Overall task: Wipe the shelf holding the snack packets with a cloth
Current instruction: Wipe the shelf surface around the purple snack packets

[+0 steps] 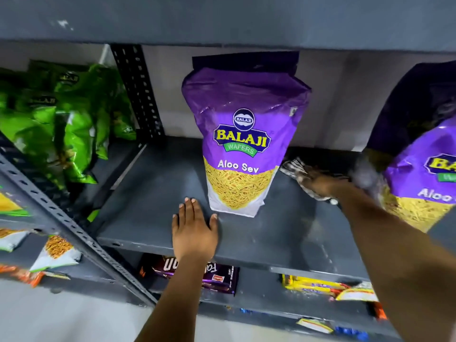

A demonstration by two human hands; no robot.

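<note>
A cloth is clenched in right-hand fingers; left hand is laid flat, released; the upright purple packet could be toppled by the swipe.

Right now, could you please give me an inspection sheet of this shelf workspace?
Surface: grey metal shelf, bare on the left half.
Job's things: patterned cloth lies behind and right of the upright purple Aloo Sev packet; a second Aloo Sev packet stands at the right edge.
Clutter: green snack packets in the left bay; chocolate packs and yellow packs on the shelf below.
Grips: left hand flat on the shelf's front edge, open; right hand pressed on the cloth, blurred.
Cables: nothing seen.
Surroundings: perforated upright post, pale back wall.
</note>
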